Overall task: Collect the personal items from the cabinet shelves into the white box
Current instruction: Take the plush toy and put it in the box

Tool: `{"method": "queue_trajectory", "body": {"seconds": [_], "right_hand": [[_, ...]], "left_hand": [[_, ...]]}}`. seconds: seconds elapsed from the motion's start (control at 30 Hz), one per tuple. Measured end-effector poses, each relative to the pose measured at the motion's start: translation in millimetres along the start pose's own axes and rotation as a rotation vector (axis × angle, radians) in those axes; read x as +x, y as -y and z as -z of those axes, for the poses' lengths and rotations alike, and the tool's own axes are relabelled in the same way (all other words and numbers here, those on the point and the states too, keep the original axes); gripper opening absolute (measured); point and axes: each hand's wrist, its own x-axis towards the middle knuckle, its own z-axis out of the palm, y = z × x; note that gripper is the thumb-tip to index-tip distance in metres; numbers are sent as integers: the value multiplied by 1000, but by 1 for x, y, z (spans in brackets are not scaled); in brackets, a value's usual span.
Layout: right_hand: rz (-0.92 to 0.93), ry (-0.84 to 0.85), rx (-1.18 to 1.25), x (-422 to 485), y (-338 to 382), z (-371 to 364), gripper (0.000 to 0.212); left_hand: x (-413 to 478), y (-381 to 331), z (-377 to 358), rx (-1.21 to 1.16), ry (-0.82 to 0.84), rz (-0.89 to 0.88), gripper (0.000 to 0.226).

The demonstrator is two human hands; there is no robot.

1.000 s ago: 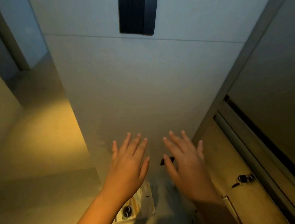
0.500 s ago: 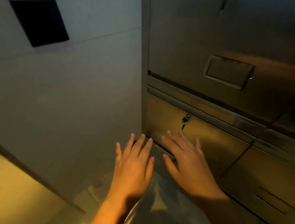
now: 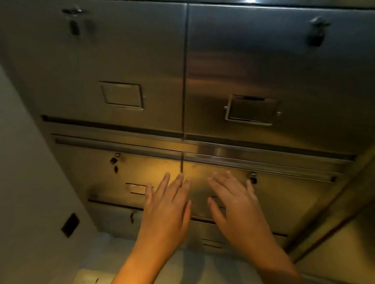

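The left hand (image 3: 167, 210) and right hand (image 3: 237, 209) were spread wide, fingers straight and empty, before the metal cabinet (image 3: 226, 149). Its doors (image 3: 121, 56) were closed, hiding the shelves; keys (image 3: 113, 160) hung from them. The white box (image 3: 88, 279) lay below.

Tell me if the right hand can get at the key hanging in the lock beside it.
Probably yes: the right hand is open and empty, its fingers spread close to the key, with nothing between them.

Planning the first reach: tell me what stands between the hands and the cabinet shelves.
The cabinet's shut metal doors. The left hand and right hand hover open before the lower pair; no shelf or item shows.
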Motion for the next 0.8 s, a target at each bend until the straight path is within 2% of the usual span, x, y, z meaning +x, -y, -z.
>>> {"method": "queue_trajectory", "body": {"seconds": [0.2,0.3,0.43,0.63,0.8], "right_hand": [[-125,-47,-91,-53,-103,69,46],[-200,-102,-132,-80,-151,107,45],[-303,-99,-203,-117,-208,154,47],[-449,-173,-229,-161,-265,206,43],[-575,-181,-288,-181,-297,220,43]], "left_hand": [[20,-129,-49,-116,15,-122,46],[29,-188,-76,-93,32,-256,49],[41,-261,-103,-158,67,-317,49],[51,-341,-134,-240,146,-460,48],[63,-385,-155,-313,186,-551,46]]}}
